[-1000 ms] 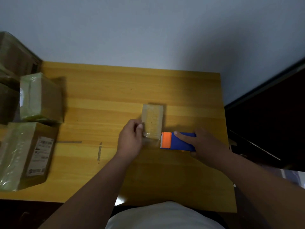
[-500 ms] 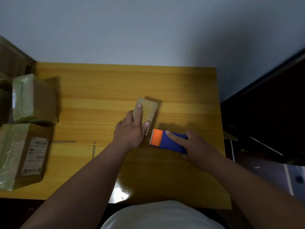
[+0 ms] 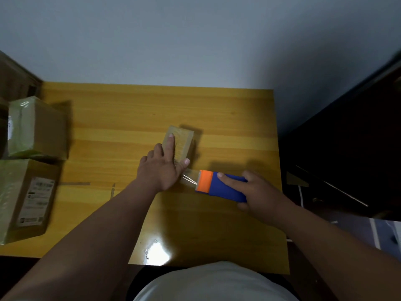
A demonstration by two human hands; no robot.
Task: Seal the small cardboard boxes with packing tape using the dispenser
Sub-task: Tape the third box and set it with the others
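A small cardboard box (image 3: 183, 142) lies tilted near the middle of the yellow wooden table (image 3: 121, 118). My left hand (image 3: 161, 168) presses on it, index finger stretched flat along its top and thumb against its near end. My right hand (image 3: 259, 197) grips a blue tape dispenser (image 3: 221, 186) with an orange head, index finger laid along its top. The dispenser sits on the table just right of the box. A strip of clear tape (image 3: 189, 179) runs from the orange head to the box's near end.
Two larger taped cardboard boxes (image 3: 35, 127) (image 3: 23, 198) stand at the table's left edge, the nearer one with a shipping label. More boxes are stacked beyond them at far left. Short tape scraps (image 3: 74, 183) lie on the table. Dark furniture (image 3: 347, 159) borders the right.
The box has turned from square to tilted. My left hand moved from its near end onto its top. The dispenser has drawn back to the right, pulling out tape.
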